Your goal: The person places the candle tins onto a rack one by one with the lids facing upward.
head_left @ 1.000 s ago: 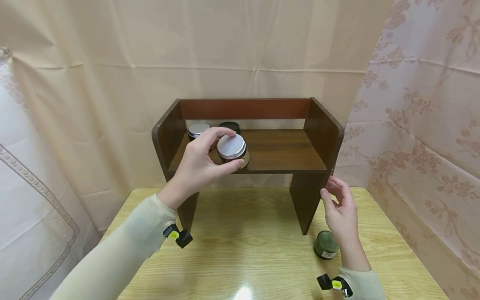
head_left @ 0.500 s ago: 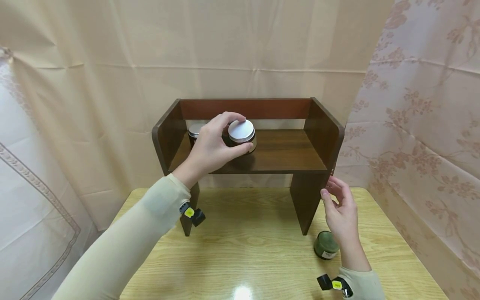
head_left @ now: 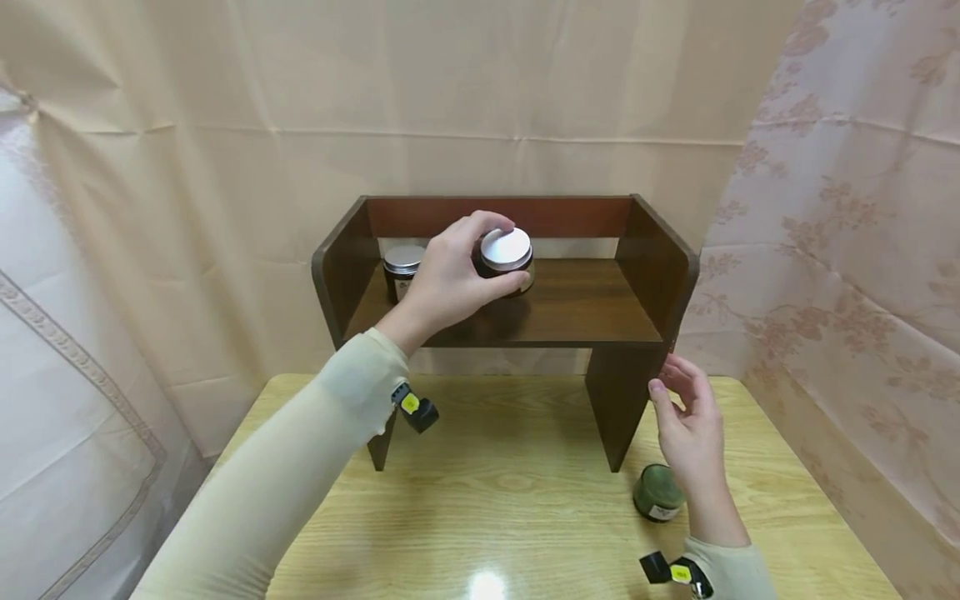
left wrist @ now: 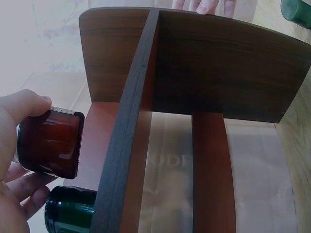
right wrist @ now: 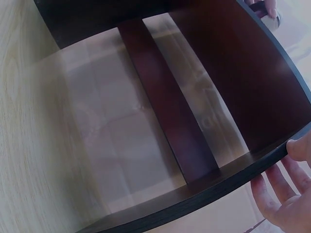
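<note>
Closest on my head feed were the cream sleeves, the left sleeve [head_left: 300, 450] stretched across the pale tabletop [head_left: 525, 475] and the right sleeve [head_left: 729, 568] at the lower edge, each with a small black camera at the wrist. Just beyond, a green jar [head_left: 659, 492] with a white label stood on the tabletop beside the right forearm. Past it I had the right hand [head_left: 692, 417] at the right-hand side panel [head_left: 652, 283] of the dark wooden shelf [head_left: 588, 310]; its grip was narrow, the thumb on the panel's edge and the fingers along the outer face.

Farther in, the left hand [head_left: 459, 277] reached over the shelf board, its grip round a brown jar [head_left: 505, 254] with a silver lid, thumb on one side and fingers on the other. From the left wrist I could see a gap between that jar and the board, and a second green jar [left wrist: 73, 208] just beneath the fingers. Left of the hand, another silver-lidded jar [head_left: 403, 267] stood upright on the board. Behind ran the reddish back rail [head_left: 570, 215], then beige curtain [head_left: 525, 92], with flowered cloth [head_left: 847, 275] to the right.
</note>
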Demonstrator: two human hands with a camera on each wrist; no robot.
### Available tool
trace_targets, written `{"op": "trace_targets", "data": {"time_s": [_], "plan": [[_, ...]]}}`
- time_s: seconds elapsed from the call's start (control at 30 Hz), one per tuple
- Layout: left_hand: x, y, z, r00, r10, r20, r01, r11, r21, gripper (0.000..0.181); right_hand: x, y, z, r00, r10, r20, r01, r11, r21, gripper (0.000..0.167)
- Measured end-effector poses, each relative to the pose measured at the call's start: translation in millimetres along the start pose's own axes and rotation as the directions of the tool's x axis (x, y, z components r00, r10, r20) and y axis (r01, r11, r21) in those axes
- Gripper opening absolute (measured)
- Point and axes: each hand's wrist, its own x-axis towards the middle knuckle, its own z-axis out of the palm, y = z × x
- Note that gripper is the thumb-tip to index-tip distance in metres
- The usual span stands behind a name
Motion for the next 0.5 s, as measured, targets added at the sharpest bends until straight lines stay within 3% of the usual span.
{"op": "trace_targets", "data": {"time_s": [0.27, 0.5], "plan": [[8.4, -3.2, 9.8, 1.000, 0.013, 0.023, -0.015, 0.995, 0.097, 0.057, -0.7, 2.6, -1.2, 1.000, -0.002, 0.006, 0.002, 1.000, 0.001, 0.043], [18.4, -2.8, 17.9, 0.999, -0.001, 0.046, -0.005, 0.991, 0.131, 0.053, -1.1, 1.3, -1.3, 1.000, 0.002, 0.007, -0.002, 1.000, -0.011, 0.043]]}}
